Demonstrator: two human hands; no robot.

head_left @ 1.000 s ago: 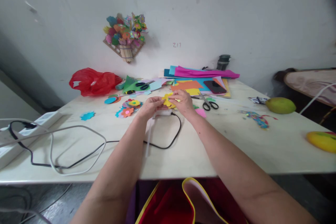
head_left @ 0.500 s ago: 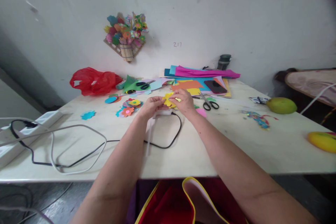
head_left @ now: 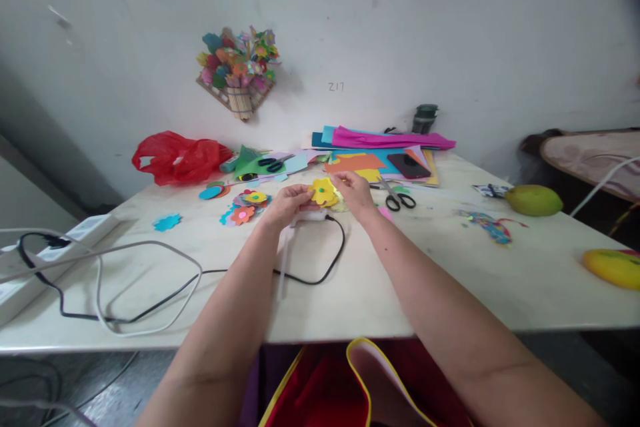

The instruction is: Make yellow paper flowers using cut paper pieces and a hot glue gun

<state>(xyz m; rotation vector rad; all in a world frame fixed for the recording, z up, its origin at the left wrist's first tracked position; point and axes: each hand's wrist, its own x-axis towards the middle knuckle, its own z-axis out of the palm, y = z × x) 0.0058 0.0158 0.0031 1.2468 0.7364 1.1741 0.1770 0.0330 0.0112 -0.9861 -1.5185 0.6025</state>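
Observation:
My left hand [head_left: 289, 205] pinches the left edge of a yellow paper flower [head_left: 325, 193] with a green centre. Just right of the flower, my right hand [head_left: 354, 192] has its fingers drawn together; whether anything small is between them I cannot make out. Under the hands lies a white glue gun [head_left: 311, 215], partly covered, with a clear glue stick [head_left: 283, 263] pointing toward me and a black cord [head_left: 344, 240]. A pile of layered paper flowers [head_left: 244, 213] sits left of my left hand. Black-handled scissors [head_left: 399, 200] rest beside my right hand.
Behind the hands are coloured sheets [head_left: 360, 163], a phone [head_left: 409, 165], a second pair of scissors [head_left: 273, 164] and a red plastic bag [head_left: 180, 159]. A power strip [head_left: 83, 233] with looping cables lies left. A green mango-like fruit [head_left: 534, 200] sits right.
My right hand has drawn off the yellow flower to the right and slightly up, uncovering its green centre. My left hand keeps its hold, almost unmoved.

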